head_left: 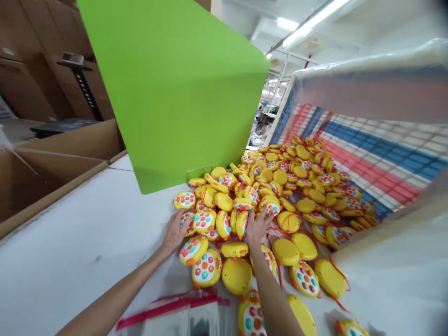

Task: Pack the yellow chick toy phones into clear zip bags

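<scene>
A heap of yellow, animal-shaped toys with white panels and coloured dots lies in front of me. My left hand rests at the heap's left edge, thumb apart from the fingers, against a dotted toy. Reaching into the middle of the heap, my right hand has its fingers spread over the toys. Between the two hands sit several toys, among them a dotted one facing up. Nearer to me lies a plain yellow toy back. Some fingertips are hidden among the toys.
A green board stands behind the white table. Clear bags with a pink zip strip lie at the front. An open cardboard box is at left. On the right, a striped, plastic-covered bin lies tipped, toys spilling out, some with orange cords.
</scene>
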Demonstrator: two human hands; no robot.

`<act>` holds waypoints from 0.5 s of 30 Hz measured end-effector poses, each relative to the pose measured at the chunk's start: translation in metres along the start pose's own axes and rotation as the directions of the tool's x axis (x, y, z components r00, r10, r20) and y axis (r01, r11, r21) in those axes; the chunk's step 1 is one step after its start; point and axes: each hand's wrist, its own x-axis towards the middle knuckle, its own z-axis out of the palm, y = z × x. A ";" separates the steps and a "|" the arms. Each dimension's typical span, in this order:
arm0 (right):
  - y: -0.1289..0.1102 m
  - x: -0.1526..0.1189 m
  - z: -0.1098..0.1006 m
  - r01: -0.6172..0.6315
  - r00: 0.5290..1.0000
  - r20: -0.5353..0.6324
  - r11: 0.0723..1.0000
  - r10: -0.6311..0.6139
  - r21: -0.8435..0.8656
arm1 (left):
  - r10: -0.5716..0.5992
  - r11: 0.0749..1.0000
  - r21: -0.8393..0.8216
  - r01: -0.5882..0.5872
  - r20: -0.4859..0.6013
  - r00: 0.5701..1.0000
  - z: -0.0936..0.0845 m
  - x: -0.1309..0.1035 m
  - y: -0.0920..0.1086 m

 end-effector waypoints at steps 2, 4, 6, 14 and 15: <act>-0.009 -0.005 0.006 0.006 1.000 0.028 1.000 -0.007 0.023 | -0.053 0.999 0.002 0.053 -0.068 0.996 -0.004 -0.001 -0.002; -0.020 -0.010 0.014 0.017 0.998 0.067 0.999 -0.020 0.039 | -0.101 0.995 0.002 0.102 -0.119 0.988 -0.010 -0.001 -0.005; -0.034 -0.014 0.022 0.030 0.993 0.116 0.999 -0.034 0.038 | -0.140 0.990 0.007 0.142 -0.144 0.980 -0.019 -0.002 -0.009; -0.052 -0.042 -0.032 0.413 0.816 0.378 0.899 -0.436 0.146 | -0.317 0.942 0.030 0.334 -0.240 0.917 -0.091 0.011 -0.023; -0.038 -0.049 -0.051 0.450 0.804 0.359 0.880 -0.474 0.154 | -0.334 0.936 0.023 0.352 -0.264 0.905 -0.104 0.016 -0.025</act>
